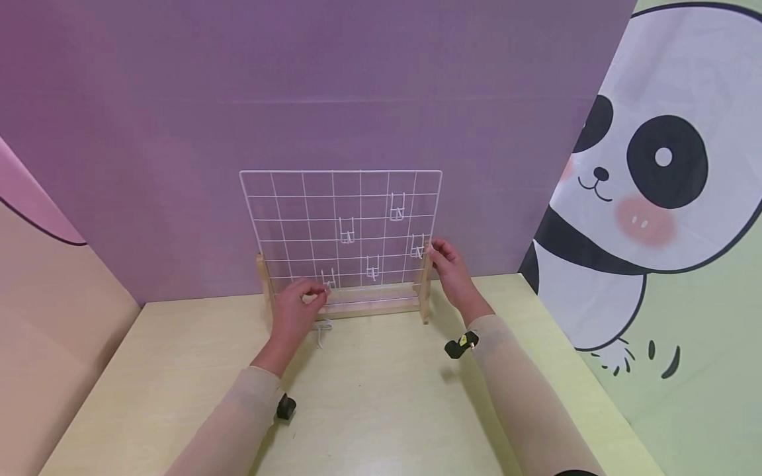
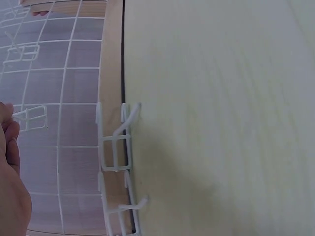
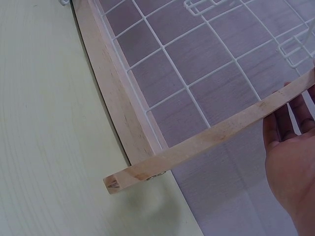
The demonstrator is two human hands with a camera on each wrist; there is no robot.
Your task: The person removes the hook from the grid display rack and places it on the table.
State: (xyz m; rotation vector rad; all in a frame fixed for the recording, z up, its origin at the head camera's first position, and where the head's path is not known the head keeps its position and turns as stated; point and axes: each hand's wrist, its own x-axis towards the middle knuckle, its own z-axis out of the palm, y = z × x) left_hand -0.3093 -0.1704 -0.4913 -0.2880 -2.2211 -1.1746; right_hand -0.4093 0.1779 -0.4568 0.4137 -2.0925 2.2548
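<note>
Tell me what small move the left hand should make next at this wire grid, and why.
Probably lift the bottom-left hook up and off its wire. The left hand pinches at that hook on the wire grid, the right hand steadies the wooden upright, and loose hooks already lie on the table by the base. Four other hooks hang on the grid.

No readable text

No words, numbers, labels or brand marks can be read on the wire grid (image 1: 340, 228), its wooden stand (image 1: 369, 301), the bench (image 1: 381, 396) or the panda backdrop (image 1: 649, 185).
</note>
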